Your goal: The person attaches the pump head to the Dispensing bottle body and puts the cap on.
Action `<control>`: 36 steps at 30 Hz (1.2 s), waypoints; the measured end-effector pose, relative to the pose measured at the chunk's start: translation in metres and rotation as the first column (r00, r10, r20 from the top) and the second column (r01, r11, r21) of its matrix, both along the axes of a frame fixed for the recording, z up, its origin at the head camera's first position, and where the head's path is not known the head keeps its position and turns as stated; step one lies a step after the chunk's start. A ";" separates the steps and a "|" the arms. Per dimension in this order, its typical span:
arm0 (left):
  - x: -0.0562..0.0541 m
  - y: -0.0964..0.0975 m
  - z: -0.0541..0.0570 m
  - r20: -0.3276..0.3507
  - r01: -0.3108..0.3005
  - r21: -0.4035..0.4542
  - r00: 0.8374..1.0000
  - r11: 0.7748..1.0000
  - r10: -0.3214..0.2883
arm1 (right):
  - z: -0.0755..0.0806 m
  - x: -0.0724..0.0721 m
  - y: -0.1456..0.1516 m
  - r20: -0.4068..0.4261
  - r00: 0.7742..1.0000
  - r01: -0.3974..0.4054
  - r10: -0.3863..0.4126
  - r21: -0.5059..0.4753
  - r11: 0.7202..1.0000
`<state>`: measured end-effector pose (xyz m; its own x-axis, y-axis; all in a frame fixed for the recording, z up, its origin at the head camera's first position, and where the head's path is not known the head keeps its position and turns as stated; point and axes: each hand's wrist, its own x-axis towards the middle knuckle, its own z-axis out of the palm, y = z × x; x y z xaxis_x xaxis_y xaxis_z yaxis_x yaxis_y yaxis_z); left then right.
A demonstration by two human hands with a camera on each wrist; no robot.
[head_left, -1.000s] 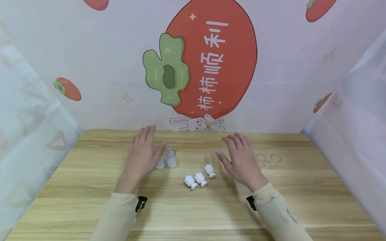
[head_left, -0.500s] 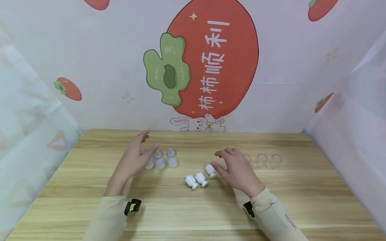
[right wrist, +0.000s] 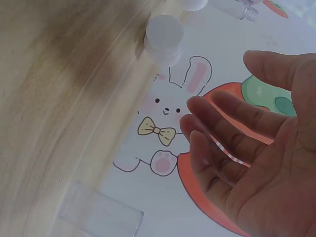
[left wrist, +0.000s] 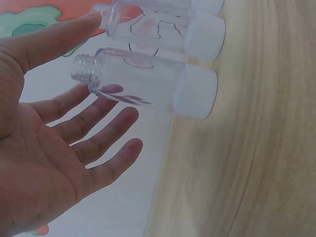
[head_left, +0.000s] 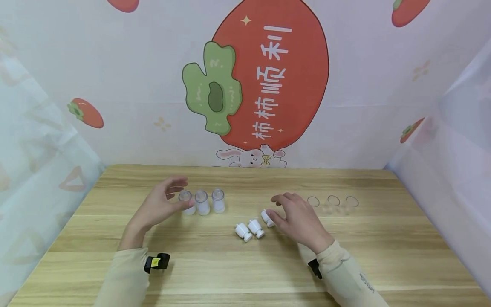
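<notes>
Three clear bottles with white bases stand upright in a row on the table. My left hand [head_left: 159, 204] is at the leftmost bottle [left wrist: 143, 81], its thumb on the near side and its fingers spread apart beyond it. In the left wrist view this bottle shows a bare threaded neck. Three small white pump-like tops lie near the middle of the table. My right hand [head_left: 301, 219] hovers, fingers loosely bent and holding nothing, by the rightmost white top [head_left: 267, 217], which its thumb partly covers in the head view.
Three transparent cylinders, seen mostly as thin rims, stand at the right, one of them a clear cylinder [right wrist: 101, 212] in the right wrist view. A printed backdrop [head_left: 145, 85] rises along the far table edge, with white sheets at both sides.
My left hand has moved left and lowered, uncovering the bottles, and now has its thumb before the leftmost one. My right hand has come down and slightly left toward the rightmost white top.
</notes>
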<state>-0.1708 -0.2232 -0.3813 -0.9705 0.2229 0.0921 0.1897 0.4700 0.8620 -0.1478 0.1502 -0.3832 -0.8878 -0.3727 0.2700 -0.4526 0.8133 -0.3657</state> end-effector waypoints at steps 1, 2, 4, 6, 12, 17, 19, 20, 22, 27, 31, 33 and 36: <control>0.000 -0.001 -0.001 0.002 0.002 0.004 1.000 1.000 -0.002 | 0.000 0.000 0.000 0.000 1.000 0.000 0.000 0.000 1.000; -0.001 -0.001 -0.002 0.004 0.003 0.008 1.000 1.000 -0.004 | 0.000 0.000 0.000 -0.001 1.000 -0.001 0.001 -0.001 1.000; -0.002 -0.002 -0.004 0.009 0.011 0.017 1.000 1.000 -0.011 | -0.001 0.000 0.000 -0.002 1.000 0.000 0.000 0.001 1.000; -0.002 -0.003 -0.007 0.012 0.020 0.025 1.000 0.999 -0.020 | -0.001 0.001 0.001 0.002 1.000 0.005 -0.005 0.003 1.000; -0.005 -0.005 -0.013 0.025 0.040 0.023 0.999 0.999 -0.041 | -0.003 0.001 0.002 0.013 1.000 0.015 -0.015 0.009 1.000; -0.005 -0.006 -0.013 0.019 0.038 -0.014 0.999 0.999 -0.038 | -0.003 -0.001 0.004 0.012 1.000 0.016 -0.016 0.001 1.000; -0.005 -0.005 -0.012 0.019 0.037 -0.034 0.999 0.999 -0.036 | -0.003 -0.001 0.004 0.012 1.000 0.014 -0.014 0.001 1.000; -0.005 -0.005 -0.012 0.019 0.037 -0.042 0.999 0.998 -0.037 | -0.003 -0.002 0.004 0.012 1.000 0.013 -0.013 0.003 1.000; -0.004 -0.005 -0.012 0.026 0.040 -0.053 0.999 0.998 -0.039 | -0.003 -0.002 0.004 0.015 1.000 0.011 -0.011 0.007 1.000; -0.004 -0.003 -0.013 0.039 0.043 -0.050 0.998 0.998 -0.041 | -0.003 -0.001 0.004 0.025 1.000 0.012 -0.013 0.008 1.000; -0.005 -0.003 -0.016 0.043 0.047 -0.043 0.998 0.998 -0.045 | -0.005 -0.002 0.004 0.026 1.000 0.006 -0.006 0.018 1.000; -0.006 -0.003 -0.018 0.046 0.048 -0.042 0.998 0.998 -0.046 | -0.007 -0.003 0.004 0.026 1.000 0.001 -0.002 0.020 1.000; -0.007 -0.003 -0.020 0.051 0.045 -0.051 0.998 0.998 -0.043 | -0.008 -0.003 0.004 0.026 1.000 0.001 -0.001 0.019 1.000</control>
<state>-0.1779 -0.2258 -0.4015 -0.9628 0.2686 0.0310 0.1684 0.5063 0.8457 -0.1510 0.1543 -0.3911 -0.8947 -0.3769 0.2398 -0.4426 0.8207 -0.3614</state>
